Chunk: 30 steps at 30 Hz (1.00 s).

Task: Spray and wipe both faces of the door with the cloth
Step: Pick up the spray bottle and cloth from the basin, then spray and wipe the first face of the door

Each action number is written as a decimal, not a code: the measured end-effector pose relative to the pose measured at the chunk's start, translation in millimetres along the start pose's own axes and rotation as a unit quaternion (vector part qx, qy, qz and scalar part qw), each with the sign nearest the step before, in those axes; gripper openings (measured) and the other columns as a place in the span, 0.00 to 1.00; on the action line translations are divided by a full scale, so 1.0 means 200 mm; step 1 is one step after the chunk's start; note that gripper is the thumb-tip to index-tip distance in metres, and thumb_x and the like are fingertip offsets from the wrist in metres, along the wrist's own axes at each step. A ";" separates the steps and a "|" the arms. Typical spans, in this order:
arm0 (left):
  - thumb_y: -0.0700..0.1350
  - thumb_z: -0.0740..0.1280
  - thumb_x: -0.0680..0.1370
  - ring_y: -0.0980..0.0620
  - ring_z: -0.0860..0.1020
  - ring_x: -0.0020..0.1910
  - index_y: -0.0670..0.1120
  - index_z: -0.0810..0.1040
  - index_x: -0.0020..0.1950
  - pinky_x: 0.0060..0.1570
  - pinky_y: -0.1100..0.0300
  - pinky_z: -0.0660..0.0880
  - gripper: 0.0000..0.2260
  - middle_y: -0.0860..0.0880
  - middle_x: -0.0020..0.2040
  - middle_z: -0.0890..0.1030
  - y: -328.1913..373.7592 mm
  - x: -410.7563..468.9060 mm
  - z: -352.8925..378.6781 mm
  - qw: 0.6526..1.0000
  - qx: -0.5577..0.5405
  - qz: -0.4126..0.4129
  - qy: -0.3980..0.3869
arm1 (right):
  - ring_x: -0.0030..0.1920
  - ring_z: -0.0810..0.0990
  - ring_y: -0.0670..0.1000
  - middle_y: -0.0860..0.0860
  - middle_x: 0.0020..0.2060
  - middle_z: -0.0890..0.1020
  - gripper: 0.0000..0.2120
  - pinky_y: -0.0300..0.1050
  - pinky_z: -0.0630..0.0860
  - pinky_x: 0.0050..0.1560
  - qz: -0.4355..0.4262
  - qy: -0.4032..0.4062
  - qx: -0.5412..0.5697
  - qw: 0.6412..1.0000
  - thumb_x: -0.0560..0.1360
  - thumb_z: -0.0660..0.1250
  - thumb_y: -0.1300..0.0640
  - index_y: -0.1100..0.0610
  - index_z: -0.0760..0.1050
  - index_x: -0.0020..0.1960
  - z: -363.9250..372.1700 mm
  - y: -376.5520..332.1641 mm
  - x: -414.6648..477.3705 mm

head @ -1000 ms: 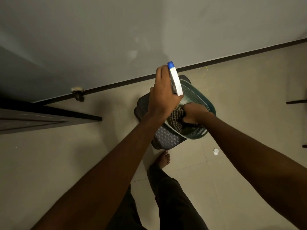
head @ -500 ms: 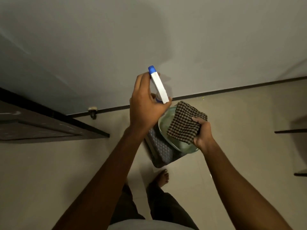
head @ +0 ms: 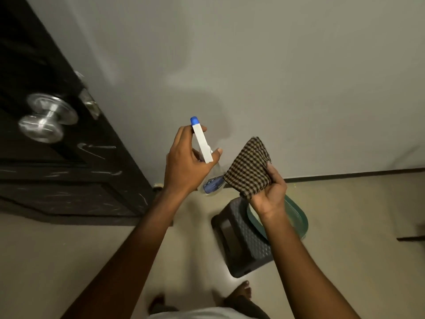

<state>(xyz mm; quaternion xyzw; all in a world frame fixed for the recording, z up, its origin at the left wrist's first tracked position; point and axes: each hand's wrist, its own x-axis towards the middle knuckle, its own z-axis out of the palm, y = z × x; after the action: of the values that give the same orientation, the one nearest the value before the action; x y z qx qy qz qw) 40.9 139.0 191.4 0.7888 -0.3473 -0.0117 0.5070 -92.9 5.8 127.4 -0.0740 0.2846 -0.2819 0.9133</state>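
The dark wooden door (head: 46, 185) with its round silver knob (head: 46, 122) stands well left of the grey perforated plastic stool (head: 243, 247), and a green plastic basin (head: 299, 223) rests on the stool's top. Above the stool, the right hand (head: 269, 192) pinches a folded brown-and-cream checked cloth (head: 249, 169). Up and left of the stool, the left hand (head: 186, 166) grips a clear spray bottle with white head and blue nozzle (head: 202, 143).

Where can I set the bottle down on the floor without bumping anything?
Bare floor lies left of the stool, below the door. Another bare patch runs right of the basin, up to the skirting. It is crowded round the stool and the feet; the basin sits on the stool.
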 end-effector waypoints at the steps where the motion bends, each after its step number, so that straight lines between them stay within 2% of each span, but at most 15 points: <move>1: 0.51 0.77 0.71 0.67 0.78 0.41 0.43 0.73 0.65 0.35 0.75 0.73 0.27 0.53 0.54 0.74 -0.01 0.00 -0.08 1.000 -0.005 0.010 0.006 | 0.61 0.80 0.63 0.62 0.60 0.81 0.21 0.64 0.79 0.58 -0.007 -0.008 0.003 1.000 0.75 0.66 0.58 0.64 0.75 0.66 0.04 0.06 -0.03; 5: 0.51 0.75 0.73 0.68 0.77 0.43 0.43 0.73 0.64 0.37 0.74 0.74 0.24 0.52 0.54 0.74 -0.07 0.02 -0.43 0.997 -0.034 0.069 0.018 | 0.65 0.77 0.62 0.61 0.60 0.82 0.19 0.63 0.72 0.68 -0.023 -0.042 0.018 0.999 0.78 0.63 0.55 0.62 0.76 0.65 0.23 0.34 -0.14; 7: 0.50 0.73 0.75 0.68 0.76 0.46 0.41 0.74 0.63 0.42 0.73 0.75 0.22 0.51 0.54 0.76 -0.10 0.02 -0.60 0.994 -0.067 0.084 0.027 | 0.66 0.77 0.62 0.61 0.61 0.82 0.18 0.63 0.69 0.70 -0.036 -0.055 0.014 0.998 0.78 0.63 0.53 0.61 0.77 0.65 0.35 0.50 -0.22; 9: 0.48 0.70 0.77 0.61 0.79 0.48 0.42 0.74 0.61 0.43 0.64 0.80 0.17 0.49 0.54 0.77 -0.12 0.03 -0.75 0.989 -0.122 0.077 0.030 | 0.66 0.77 0.62 0.60 0.61 0.82 0.19 0.63 0.69 0.70 -0.059 -0.065 0.006 0.996 0.78 0.63 0.53 0.60 0.77 0.65 0.46 0.66 -0.30; 10: 0.46 0.69 0.78 0.55 0.80 0.47 0.43 0.74 0.61 0.40 0.60 0.81 0.14 0.48 0.54 0.78 -0.12 0.03 -0.82 0.986 -0.153 0.066 0.025 | 0.67 0.76 0.62 0.60 0.62 0.82 0.20 0.63 0.69 0.70 -0.073 -0.072 0.001 0.995 0.78 0.63 0.53 0.59 0.76 0.67 0.52 0.73 -0.33; 12: 0.44 0.67 0.79 0.47 0.82 0.41 0.44 0.75 0.60 0.34 0.62 0.80 0.10 0.48 0.52 0.78 -0.13 0.02 -0.96 0.981 -0.190 0.046 0.013 | 0.68 0.75 0.61 0.58 0.64 0.80 0.23 0.62 0.68 0.71 -0.100 -0.097 -0.011 0.990 0.77 0.64 0.52 0.59 0.74 0.70 0.65 0.86 -0.39; 14: 0.44 0.67 0.80 0.47 0.81 0.35 0.44 0.76 0.57 0.30 0.63 0.78 0.07 0.47 0.49 0.79 -0.15 0.02 -1.10 0.982 -0.186 0.043 0.001 | 0.66 0.75 0.59 0.58 0.62 0.80 0.24 0.60 0.69 0.71 -0.128 -0.129 -0.026 0.983 0.76 0.64 0.52 0.59 0.73 0.70 0.77 0.96 -0.44; 16: 0.45 0.66 0.80 0.48 0.80 0.30 0.45 0.76 0.56 0.28 0.60 0.78 0.06 0.43 0.46 0.79 -0.17 0.02 -1.24 0.984 -0.173 0.045 -0.018 | 0.63 0.76 0.58 0.57 0.59 0.80 0.24 0.57 0.72 0.69 -0.162 -0.148 -0.046 0.975 0.76 0.65 0.53 0.59 0.73 0.70 0.88 1.05 -0.49; 20: 0.43 0.66 0.81 0.45 0.80 0.32 0.46 0.77 0.53 0.28 0.57 0.79 0.02 0.36 0.45 0.79 -0.15 0.01 -1.48 0.978 -0.210 0.012 -0.015 | 0.60 0.78 0.55 0.55 0.60 0.79 0.32 0.54 0.75 0.64 -0.231 -0.125 -0.138 0.955 0.69 0.69 0.51 0.58 0.71 0.72 1.08 1.20 -0.60; 24: 0.43 0.65 0.81 0.50 0.79 0.27 0.44 0.78 0.52 0.25 0.59 0.76 0.04 0.36 0.50 0.81 -0.10 -0.01 -1.70 0.968 -0.252 -0.012 0.004 | 0.59 0.76 0.49 0.49 0.58 0.78 0.25 0.45 0.72 0.56 -0.291 -0.114 -0.203 0.928 0.67 0.67 0.46 0.50 0.73 0.63 1.22 1.33 -0.69; 27: 0.44 0.63 0.82 0.51 0.78 0.23 0.40 0.78 0.54 0.25 0.58 0.75 0.08 0.41 0.50 0.83 -0.05 -0.03 -1.86 0.971 -0.238 0.002 0.016 | 0.60 0.74 0.44 0.45 0.61 0.76 0.29 0.45 0.70 0.62 -0.342 -0.116 -0.230 0.904 0.67 0.66 0.43 0.49 0.68 0.67 1.34 1.42 -0.76; 30: 0.45 0.61 0.82 0.47 0.77 0.22 0.40 0.78 0.52 0.26 0.57 0.76 0.09 0.44 0.48 0.84 0.01 -0.05 -2.01 0.975 -0.222 0.013 0.020 | 0.63 0.72 0.42 0.47 0.68 0.72 0.37 0.42 0.67 0.65 -0.395 -0.140 -0.256 0.871 0.70 0.64 0.42 0.53 0.62 0.76 1.47 1.48 -0.84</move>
<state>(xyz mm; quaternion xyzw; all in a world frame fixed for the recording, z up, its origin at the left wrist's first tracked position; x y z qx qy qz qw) 181.7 462.5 385.4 0.6522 -0.3364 -0.0663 0.6761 98.1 337.9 362.4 -0.4500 0.1631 -0.5235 0.7049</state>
